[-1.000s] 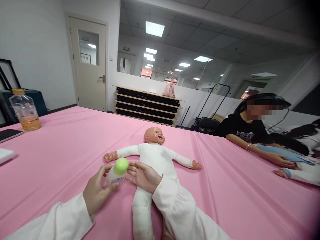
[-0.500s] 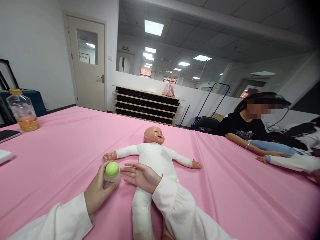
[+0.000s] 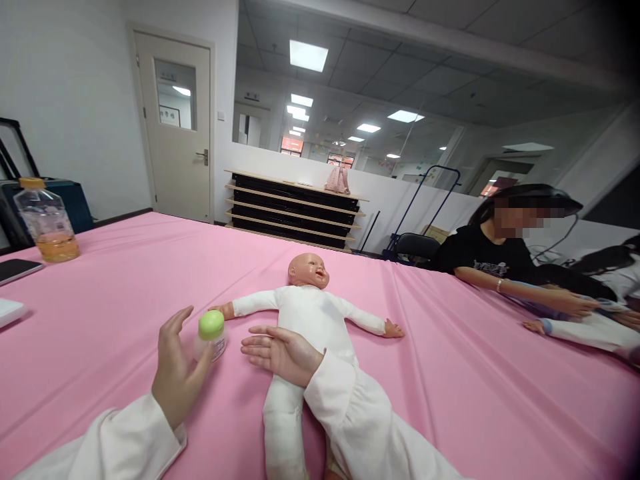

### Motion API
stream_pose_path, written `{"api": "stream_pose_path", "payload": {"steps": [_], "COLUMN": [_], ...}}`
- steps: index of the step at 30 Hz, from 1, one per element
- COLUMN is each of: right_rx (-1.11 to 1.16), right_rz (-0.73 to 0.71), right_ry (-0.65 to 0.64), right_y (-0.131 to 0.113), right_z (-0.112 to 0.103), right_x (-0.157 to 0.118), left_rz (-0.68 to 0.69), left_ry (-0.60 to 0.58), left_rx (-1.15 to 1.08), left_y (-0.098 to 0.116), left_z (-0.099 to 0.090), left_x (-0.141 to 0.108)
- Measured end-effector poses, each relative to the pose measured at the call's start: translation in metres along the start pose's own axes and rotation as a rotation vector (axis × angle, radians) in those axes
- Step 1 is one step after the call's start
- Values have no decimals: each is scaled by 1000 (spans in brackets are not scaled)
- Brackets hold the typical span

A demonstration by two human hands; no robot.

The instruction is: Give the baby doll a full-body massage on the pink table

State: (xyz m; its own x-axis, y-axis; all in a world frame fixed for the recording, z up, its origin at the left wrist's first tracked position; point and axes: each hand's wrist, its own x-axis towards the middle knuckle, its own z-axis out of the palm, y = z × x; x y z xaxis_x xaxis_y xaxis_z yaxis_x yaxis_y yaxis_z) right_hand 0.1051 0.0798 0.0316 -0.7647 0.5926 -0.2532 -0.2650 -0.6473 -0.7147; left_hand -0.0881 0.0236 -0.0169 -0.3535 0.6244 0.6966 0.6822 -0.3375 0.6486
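A small jar with a green lid and a pale, see-through body stands just right of my left hand. My left hand is open, fingers apart and raised, with the thumb in front of the jar; whether the thumb touches it I cannot tell. My right hand is open too, its fingers stretched toward the jar and nothing in them. It lies over the lower body of a baby doll in a white cloth suit. The doll rests on its back, arms spread, its right hand partly hidden behind the jar.
Pink cloth covers the table. At the left are a bottle of orange drink, a phone and a white object. On the right a person in black handles another doll.
My left hand has let go of the jar and opened, moving left. The jar sits a little further left and is turned. My right hand has stayed put. The other person's arm has lifted.
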Motion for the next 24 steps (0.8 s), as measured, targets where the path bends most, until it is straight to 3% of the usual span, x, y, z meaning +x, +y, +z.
{"api": "stream_pose_path", "payload": {"steps": [2, 6, 8, 12, 15, 17, 21, 24], "right_rx": [-4, 20, 50, 80, 24, -103, -399, -700], "right_rz": [5, 13, 5, -14, 9, 0, -164, -232], "right_ry": [-23, -66, -86, -117, -91, 28, 485, 987], "right_y": [0, 1, 2, 4, 4, 3, -1, -4], "right_z": [0, -3, -6, -10, -6, -1, 5, 9], "right_x": [0, 3, 5, 8, 6, 3, 0, 12], "left_rz": [261, 695, 789, 881, 974, 1040, 1032, 950], "left_ry": [-12, -249, -337, -399, -451, -485, -504, -568], "left_rx": [52, 94, 124, 220, 280, 286, 238, 166], "left_y": [9, 21, 20, 17, 27, 41, 76, 91], "left_z": [-6, -8, -4, 3, 7, 13, 43, 75], "left_x": [-1, -4, -6, -9, -7, -2, 11, 18]}}
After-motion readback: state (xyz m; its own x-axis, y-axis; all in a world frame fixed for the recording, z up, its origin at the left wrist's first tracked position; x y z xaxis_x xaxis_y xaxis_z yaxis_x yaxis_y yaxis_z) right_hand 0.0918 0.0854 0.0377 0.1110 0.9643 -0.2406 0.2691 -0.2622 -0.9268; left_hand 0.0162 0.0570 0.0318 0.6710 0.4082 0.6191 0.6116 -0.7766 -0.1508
